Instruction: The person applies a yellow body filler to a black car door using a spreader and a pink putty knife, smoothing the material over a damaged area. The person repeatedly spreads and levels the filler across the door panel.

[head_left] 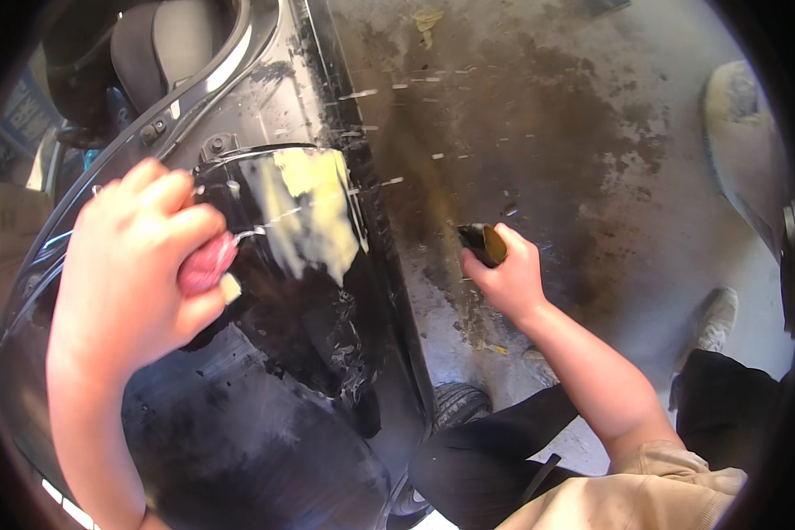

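My left hand (137, 256) is raised over the dark car body panel (238, 415), fingers wrapped around a crumpled pink cloth (208, 263). A small pale yellow bit shows by its thumb. Beside that hand, a patch of pale yellow filler (314, 208) covers part of the black, wet-looking panel. Out over the floor, to the right of the car, my right hand (512, 274) grips a dark, short tube-like object (484, 243) with a gold-brown end. What exactly it is I cannot make out. Whitish streaks, like flying drops, cross between the hands.
Through the car's opening a grey seat (181, 44) is visible at upper left. The concrete floor (521, 115) has wide dark wet stains. A tyre (461, 405) sits below the panel edge. Pale shoes (733, 115) are at the right, near dark-trousered legs.
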Available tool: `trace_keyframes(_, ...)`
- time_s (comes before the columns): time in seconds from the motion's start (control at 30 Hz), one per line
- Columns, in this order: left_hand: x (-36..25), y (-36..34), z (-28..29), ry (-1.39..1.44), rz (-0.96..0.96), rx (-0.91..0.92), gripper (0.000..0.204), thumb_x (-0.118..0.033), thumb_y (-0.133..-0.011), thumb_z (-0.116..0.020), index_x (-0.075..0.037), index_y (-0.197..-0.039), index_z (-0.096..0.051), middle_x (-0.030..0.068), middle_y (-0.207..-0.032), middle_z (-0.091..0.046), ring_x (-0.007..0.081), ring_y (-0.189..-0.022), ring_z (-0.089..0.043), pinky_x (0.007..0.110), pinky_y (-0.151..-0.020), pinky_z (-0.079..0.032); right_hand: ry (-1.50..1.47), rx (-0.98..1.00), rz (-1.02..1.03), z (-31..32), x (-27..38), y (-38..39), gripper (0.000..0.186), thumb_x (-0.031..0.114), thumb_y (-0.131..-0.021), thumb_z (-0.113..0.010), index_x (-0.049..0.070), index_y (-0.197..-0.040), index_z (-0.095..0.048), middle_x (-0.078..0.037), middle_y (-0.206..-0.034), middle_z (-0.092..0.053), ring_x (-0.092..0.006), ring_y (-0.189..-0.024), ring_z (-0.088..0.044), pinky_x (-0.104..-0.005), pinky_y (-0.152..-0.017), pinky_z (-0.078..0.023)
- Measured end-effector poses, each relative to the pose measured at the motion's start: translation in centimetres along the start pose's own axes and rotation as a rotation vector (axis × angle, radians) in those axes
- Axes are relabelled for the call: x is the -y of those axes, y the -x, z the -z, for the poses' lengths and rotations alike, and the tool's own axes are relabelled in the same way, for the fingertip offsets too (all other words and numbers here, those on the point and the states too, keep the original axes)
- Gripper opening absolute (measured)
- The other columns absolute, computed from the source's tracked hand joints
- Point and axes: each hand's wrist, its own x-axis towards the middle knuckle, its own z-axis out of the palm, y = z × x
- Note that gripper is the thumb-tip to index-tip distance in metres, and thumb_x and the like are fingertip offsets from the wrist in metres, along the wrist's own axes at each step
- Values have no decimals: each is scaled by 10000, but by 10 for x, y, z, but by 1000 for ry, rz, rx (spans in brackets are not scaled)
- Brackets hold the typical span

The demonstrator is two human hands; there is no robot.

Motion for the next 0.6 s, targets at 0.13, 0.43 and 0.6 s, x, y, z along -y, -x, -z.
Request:
trace_keyframes(0.13,-6,36,-39,-43,54,-79,256,-159,-631,-823,-75,-838,-697,88,-894,-594,340,-955,-633,493,-883,-550,203,250,176,-40,-24,-22,309,52,-753,-797,14,-1011,-631,-190,-998,-636,-424,-995,-658,-515,-853,-543)
trace_keyframes(0.43,8,21,-75,-30,-84,-233,392,-258,-508,-793,-119,-870,-737,85,-926,-592,355,-939,-637,560,-910,-574,66,1001,24,-87,27,-27,1200,28,-795,-692,285,-1793,-77,-225,-833,-726,-457,-815,-731,-553,-785,-576)
trace_keyframes(0.6,11,15,-77,-10,-99,-196,435,-264,-502,-783,-104,-905,-755,97,-948,-600,379,-951,-638,575,-882,-562,-166,1005,-83,-90,7,-9,1184,12,-787,-656,269,-1796,-91,-250,-788,-664,-464,-762,-697,-544,-768,-551)
